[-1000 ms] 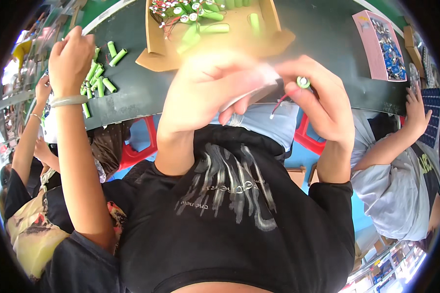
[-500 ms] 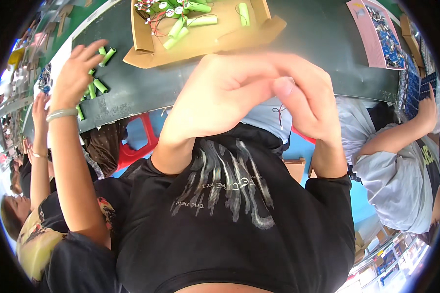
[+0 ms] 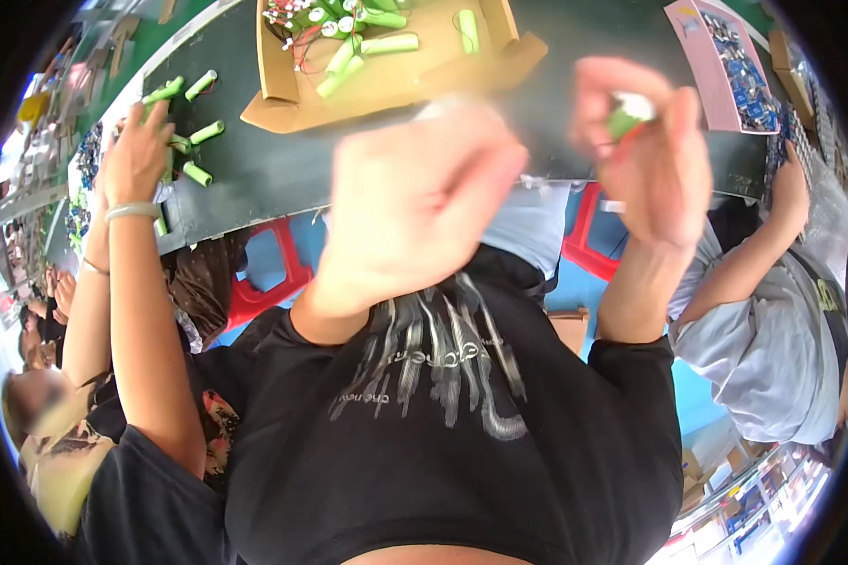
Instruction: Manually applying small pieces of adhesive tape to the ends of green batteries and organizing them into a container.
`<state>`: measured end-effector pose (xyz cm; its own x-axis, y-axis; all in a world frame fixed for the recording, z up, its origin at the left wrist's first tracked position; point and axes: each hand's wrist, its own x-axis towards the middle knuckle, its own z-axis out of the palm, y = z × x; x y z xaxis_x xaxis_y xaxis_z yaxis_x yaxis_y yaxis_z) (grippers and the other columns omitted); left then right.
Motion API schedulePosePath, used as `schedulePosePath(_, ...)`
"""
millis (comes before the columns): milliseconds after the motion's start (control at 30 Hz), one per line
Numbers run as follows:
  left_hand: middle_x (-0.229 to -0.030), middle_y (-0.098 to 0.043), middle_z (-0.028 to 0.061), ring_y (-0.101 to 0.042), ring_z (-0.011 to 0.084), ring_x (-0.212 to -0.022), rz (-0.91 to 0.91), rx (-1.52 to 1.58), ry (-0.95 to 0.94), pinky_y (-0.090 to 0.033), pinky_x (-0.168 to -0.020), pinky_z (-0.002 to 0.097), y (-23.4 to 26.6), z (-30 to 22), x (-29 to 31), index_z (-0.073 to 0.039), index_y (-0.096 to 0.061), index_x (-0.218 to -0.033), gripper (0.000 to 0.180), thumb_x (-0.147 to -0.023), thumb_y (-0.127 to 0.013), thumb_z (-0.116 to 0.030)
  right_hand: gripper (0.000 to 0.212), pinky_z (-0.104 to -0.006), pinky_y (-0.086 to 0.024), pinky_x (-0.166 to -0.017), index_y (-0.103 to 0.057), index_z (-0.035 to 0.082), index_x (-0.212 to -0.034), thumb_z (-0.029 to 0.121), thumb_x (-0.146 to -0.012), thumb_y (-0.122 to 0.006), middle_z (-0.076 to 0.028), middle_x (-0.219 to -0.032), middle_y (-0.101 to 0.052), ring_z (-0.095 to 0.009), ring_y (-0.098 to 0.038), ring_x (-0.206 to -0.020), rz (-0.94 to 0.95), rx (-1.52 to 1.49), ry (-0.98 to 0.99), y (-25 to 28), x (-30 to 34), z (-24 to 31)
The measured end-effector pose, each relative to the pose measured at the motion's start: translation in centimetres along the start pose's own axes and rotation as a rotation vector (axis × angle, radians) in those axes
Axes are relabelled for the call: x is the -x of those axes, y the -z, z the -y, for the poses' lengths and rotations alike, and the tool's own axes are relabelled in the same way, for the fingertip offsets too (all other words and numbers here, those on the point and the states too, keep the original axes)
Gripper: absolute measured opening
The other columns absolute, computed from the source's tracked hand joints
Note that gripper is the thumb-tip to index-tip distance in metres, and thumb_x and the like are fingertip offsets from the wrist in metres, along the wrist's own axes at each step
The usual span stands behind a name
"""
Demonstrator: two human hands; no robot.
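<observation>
My right hand (image 3: pixel 664 174) is raised at the right, its fingers curled round a green battery cell (image 3: pixel 627 120). The cell's whitish end and a bit of red wire show between thumb and fingers. My left hand (image 3: pixel 410 193) is closed in front of the open cardboard box (image 3: pixel 301 113), smeared a little by motion. A blurred whitish edge peeks out over its knuckles, but what the fingers hold is hidden. Inside the box lie several green battery cells (image 3: pixel 389 44) with red and black wires and white connectors.
A pink box (image 3: pixel 693 56) of small blue boards stands at the right on the dark table (image 3: pixel 603 28). Loose green cells (image 3: pixel 198 172) lie at the left, by a co-worker's hands (image 3: pixel 139 160). Another co-worker's arm (image 3: pixel 744 273) reaches in at the right. Red stools (image 3: pixel 278 259) stand below.
My hands, together before, have come apart: the right moved right and up, now showing the green cell. The left has closed. The left co-worker's hand came down onto the loose cells.
</observation>
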<state>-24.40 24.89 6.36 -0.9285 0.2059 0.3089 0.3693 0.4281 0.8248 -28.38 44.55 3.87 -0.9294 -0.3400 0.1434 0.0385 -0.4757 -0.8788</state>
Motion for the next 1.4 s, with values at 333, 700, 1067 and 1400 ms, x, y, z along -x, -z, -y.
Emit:
schedulePosePath(333, -0.070, -0.058, 0.0151, -0.042, 0.0119, -0.041, -0.584, 0.385, -0.387, -0.035, -0.039, 0.0244, 7.4, 0.3, 2.4, 0.010, -0.054, -0.094, 0.019, -0.091, -0.046, -0.008, 0.019, -0.0269, -0.047, -0.065, -0.065, 0.003, -0.087, 0.019, -0.079, -0.071, -0.002, -0.076, -0.062, -0.012, -0.057, -0.068, 0.076, 0.156, -0.135, -7.8, -4.0, -8.2)
schedulePosePath(700, -0.087, -0.063, 0.0186, -0.051, 0.0241, -0.061, -0.603, 0.547, -0.415, -0.040, -0.064, 0.0375, 11.5, 1.3, 1.3, 0.005, -0.056, -0.105, 0.031, -0.084, -0.041, -0.012, 0.013, -0.0399, -0.048, -0.060, -0.065, 0.002, -0.081, 0.008, -0.075, -0.056, -0.009, -0.075, -0.065, -0.026, -0.062, -0.068, 0.283, 1.487, 0.416, -5.9, -12.5, -3.8)
schedulePosePath(1067, -0.083, -0.063, 0.0227, -0.056, 0.0247, -0.055, -0.540, 0.685, -0.207, -0.048, -0.050, 0.0309, 5.5, 5.1, -1.8, 0.009, -0.056, -0.107, 0.025, -0.086, -0.046, 0.001, 0.017, -0.0372, -0.044, -0.075, -0.059, 0.003, -0.088, 0.011, -0.073, -0.058, -0.010, -0.081, -0.060, -0.029, -0.055, -0.084, 0.592, 1.531, 0.509, -0.3, -12.5, -2.7)
schedulePosePath(1400, -0.110, -0.059, 0.0282, -0.061, 0.0187, -0.069, -0.340, 0.456, -0.196, -0.051, -0.062, 0.0271, 2.0, 5.4, -1.9, 0.009, -0.044, -0.122, 0.046, -0.078, -0.056, 0.007, 0.036, -0.0225, -0.046, -0.068, -0.055, 0.001, -0.119, -0.002, -0.083, -0.051, -0.007, -0.104, -0.057, -0.010, -0.057, -0.079, 0.342, 0.843, 0.124, -4.2, -5.8, -0.1)
